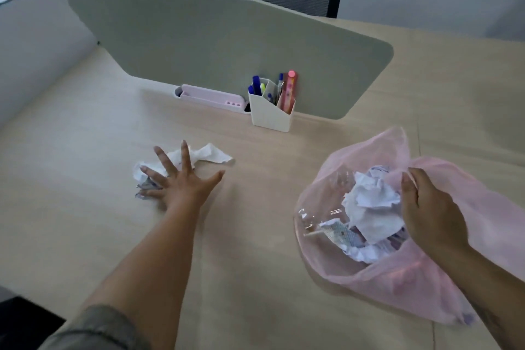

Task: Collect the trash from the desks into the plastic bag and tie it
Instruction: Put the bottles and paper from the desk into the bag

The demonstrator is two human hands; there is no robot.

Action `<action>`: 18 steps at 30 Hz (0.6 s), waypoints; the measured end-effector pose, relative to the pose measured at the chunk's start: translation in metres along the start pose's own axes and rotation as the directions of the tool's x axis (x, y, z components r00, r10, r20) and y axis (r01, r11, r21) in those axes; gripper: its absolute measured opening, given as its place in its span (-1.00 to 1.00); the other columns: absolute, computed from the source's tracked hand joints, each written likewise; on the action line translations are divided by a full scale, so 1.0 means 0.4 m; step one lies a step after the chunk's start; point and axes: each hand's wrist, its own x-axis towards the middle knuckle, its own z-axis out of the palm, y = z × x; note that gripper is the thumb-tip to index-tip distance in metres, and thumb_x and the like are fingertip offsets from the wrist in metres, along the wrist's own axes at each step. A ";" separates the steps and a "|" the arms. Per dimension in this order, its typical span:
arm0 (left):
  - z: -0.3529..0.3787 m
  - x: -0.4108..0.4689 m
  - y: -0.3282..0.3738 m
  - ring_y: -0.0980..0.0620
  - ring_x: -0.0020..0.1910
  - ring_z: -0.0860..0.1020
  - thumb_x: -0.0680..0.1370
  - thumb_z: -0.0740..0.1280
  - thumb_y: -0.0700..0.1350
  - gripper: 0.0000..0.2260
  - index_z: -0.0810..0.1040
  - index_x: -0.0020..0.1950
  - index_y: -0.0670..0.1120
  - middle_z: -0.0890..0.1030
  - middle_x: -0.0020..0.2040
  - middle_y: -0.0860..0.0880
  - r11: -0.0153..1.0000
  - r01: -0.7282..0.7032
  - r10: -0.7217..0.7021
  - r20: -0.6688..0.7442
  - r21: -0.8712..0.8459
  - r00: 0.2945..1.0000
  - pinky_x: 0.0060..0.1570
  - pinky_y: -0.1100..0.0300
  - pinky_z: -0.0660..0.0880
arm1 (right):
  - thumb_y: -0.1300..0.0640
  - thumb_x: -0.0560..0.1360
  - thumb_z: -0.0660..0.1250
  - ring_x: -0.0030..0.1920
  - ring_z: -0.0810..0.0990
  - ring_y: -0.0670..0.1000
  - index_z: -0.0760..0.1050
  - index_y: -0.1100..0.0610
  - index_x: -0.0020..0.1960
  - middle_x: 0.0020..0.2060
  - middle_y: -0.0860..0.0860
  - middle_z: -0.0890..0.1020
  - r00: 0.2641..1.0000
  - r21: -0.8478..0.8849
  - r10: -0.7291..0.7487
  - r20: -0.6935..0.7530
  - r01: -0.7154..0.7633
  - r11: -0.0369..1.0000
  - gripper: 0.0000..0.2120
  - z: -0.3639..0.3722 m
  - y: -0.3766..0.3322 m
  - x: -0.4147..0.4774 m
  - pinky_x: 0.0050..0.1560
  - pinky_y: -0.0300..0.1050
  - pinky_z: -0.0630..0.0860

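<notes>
1. The step in hand is collecting: the left hand point(181, 182) is stretched out over the crumpled white paper point(211, 154) on the desk point(255, 250). Its fingers are spread wide and straight and hold nothing yet.
2. A second, smaller scrap with print point(141, 176) lies under the fingertips of this hand, touching the white paper. I cannot tell if the palm presses down or only hovers.
3. The right hand point(426, 207) holds the rim of the pink plastic bag point(397, 278), with the fingers curled over the edge, so the mouth is open toward the person.
4. The bag lies on the desk to the right, well apart from the loose paper. Inside are crumpled papers point(369, 202) and something of clear plastic point(321, 210), which I cannot name for sure.
5. I judge the next move needs the left fingers to close around both scraps together, then carry them across to the open mouth.
6. Tying is not yet possible, because trash remains outside.
7. The pen holder point(271, 113) and the pink tray point(210, 95) stand by the divider panel point(227, 45); they seem not to be trash.
</notes>
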 end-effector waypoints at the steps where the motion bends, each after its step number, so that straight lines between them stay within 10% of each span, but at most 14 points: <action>1: -0.006 0.022 -0.007 -0.36 0.48 -0.36 0.18 0.15 0.62 0.03 -0.38 0.45 0.37 -0.52 0.49 0.04 1.000 -0.003 0.002 0.015 0.016 1.000 0.24 -0.59 -0.12 | -0.05 0.65 -0.03 -0.02 0.57 0.34 0.39 0.12 0.32 0.05 0.27 0.62 1.000 -0.016 -0.002 -0.001 0.002 1.000 -0.60 0.002 0.004 0.000 -0.12 0.09 0.42; 6: -0.007 0.075 -0.012 -0.35 0.47 0.01 0.25 0.10 0.59 -0.15 -0.09 0.47 0.40 -0.06 0.57 -0.03 0.990 -0.053 0.039 0.107 0.132 0.993 0.29 -0.43 0.01 | -0.20 0.54 -0.15 -0.13 0.59 0.32 0.38 0.07 0.26 -0.09 0.25 0.63 1.000 -0.068 0.013 -0.003 -0.013 0.998 -0.45 0.010 0.027 0.002 -0.19 0.07 0.45; 9: 0.008 0.075 -0.014 -0.21 0.29 0.22 0.39 0.07 0.48 -0.44 0.33 0.26 0.21 0.33 0.30 -0.05 0.969 -0.140 0.133 0.051 0.204 0.990 0.17 -0.23 0.17 | -0.21 0.56 -0.15 -0.17 0.58 0.30 0.37 0.06 0.25 -0.15 0.23 0.63 1.000 -0.086 0.019 -0.002 -0.019 0.996 -0.48 0.011 0.038 0.001 -0.22 0.07 0.47; 18: 0.018 0.018 0.025 -0.17 0.16 0.42 0.53 0.22 0.03 -0.79 0.51 -0.03 -0.09 0.61 0.02 -0.08 0.875 -0.438 0.452 -0.023 0.207 0.892 0.01 -0.03 0.29 | -0.09 0.62 -0.07 -0.16 0.59 0.33 0.38 0.10 0.26 -0.15 0.28 0.64 0.999 -0.082 0.043 -0.013 -0.044 0.996 -0.59 0.002 0.050 -0.014 -0.22 0.05 0.42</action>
